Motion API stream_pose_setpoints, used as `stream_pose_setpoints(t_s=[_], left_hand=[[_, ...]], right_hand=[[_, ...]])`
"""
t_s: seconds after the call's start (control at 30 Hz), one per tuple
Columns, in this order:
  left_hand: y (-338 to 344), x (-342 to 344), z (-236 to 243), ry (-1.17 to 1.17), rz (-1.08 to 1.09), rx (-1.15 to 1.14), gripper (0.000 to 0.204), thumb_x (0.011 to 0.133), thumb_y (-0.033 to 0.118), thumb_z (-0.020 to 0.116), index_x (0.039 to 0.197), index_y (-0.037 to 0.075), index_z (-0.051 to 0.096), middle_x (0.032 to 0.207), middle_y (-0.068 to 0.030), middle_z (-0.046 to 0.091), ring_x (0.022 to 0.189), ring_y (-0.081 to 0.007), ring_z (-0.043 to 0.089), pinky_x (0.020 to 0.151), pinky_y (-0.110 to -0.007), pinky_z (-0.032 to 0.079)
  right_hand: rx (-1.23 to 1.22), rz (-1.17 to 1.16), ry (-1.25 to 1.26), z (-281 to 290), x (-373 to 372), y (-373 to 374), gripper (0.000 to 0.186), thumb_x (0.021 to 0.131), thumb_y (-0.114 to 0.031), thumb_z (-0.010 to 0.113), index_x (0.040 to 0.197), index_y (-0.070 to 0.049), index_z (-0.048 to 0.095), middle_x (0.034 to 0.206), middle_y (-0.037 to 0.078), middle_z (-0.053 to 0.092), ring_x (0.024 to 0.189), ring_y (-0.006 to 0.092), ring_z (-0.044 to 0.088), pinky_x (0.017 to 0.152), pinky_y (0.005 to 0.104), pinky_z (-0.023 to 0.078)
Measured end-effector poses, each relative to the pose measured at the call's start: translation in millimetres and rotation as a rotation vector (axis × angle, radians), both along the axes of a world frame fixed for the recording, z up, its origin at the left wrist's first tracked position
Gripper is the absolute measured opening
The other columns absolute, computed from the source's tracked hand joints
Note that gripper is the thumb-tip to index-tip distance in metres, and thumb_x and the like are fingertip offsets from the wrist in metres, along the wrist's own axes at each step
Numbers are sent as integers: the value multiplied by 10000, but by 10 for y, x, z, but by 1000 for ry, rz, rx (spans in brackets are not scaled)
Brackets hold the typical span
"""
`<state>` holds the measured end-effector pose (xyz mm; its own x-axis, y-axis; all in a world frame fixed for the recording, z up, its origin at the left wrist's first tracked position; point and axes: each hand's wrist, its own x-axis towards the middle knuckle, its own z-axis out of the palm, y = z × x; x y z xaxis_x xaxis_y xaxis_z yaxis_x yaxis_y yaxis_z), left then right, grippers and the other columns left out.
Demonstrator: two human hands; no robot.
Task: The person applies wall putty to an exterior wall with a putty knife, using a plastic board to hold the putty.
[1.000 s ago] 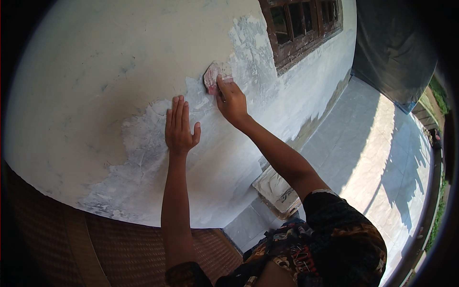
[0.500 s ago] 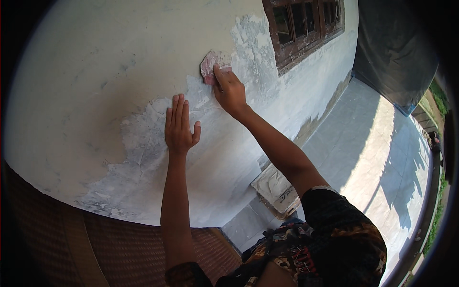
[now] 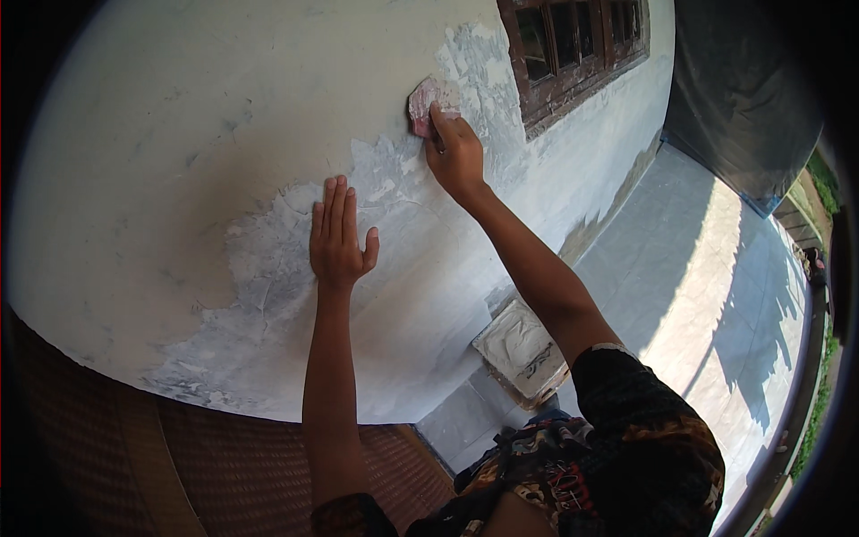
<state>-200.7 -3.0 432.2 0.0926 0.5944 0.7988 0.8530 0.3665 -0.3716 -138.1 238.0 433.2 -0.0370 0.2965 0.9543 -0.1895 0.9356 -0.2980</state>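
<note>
My right hand (image 3: 458,154) grips a pinkish, putty-smeared scraper (image 3: 428,100) and holds it against the wall (image 3: 134,206), left of the window. The part of the scraper under my fingers is hidden. Lower and to the left, my left hand (image 3: 337,237) lies flat on the wall with its fingers stretched upward and its thumb out to the side. It holds nothing. A rough band of white putty (image 3: 277,242) crosses the wall around both hands, with smoother cream surface above it.
A brown wooden window (image 3: 573,63) is set into the wall at upper right. On the grey tiled floor (image 3: 626,233) stands a container (image 3: 519,345) with white putty on top. A dark sheet (image 3: 743,98) hangs at far right, and a woven brown panel (image 3: 242,465) spans the lower left.
My right hand and the scraper have moved right and slightly up along the wall, toward the window. My left hand stays in nearly the same place.
</note>
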Motion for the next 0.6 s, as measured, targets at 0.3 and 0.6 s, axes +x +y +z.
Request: stream_pose_setpoints(t_s=[0.3,0.6], left_hand=[[-19,11,-20,-9,3,-4,585,914,260,486,1407,-50,439,1503,-211,437,1422,-365,391,1137,-540,298],[-29,-23,-19,0,4,6,584,907,256,490,1403,-48,441,1505,-210,435,1423,-363,389,1139,-531,299]], right_hand=[[-124,307,38,-247,239,-597,558,698,52,676,1251,17,616,763,127,612,680,275,585,615,372,501],[-4,105,-55,-320,-9,-440,625,709,61,684,1317,5,553,881,132,645,843,320,616,715,414,542]])
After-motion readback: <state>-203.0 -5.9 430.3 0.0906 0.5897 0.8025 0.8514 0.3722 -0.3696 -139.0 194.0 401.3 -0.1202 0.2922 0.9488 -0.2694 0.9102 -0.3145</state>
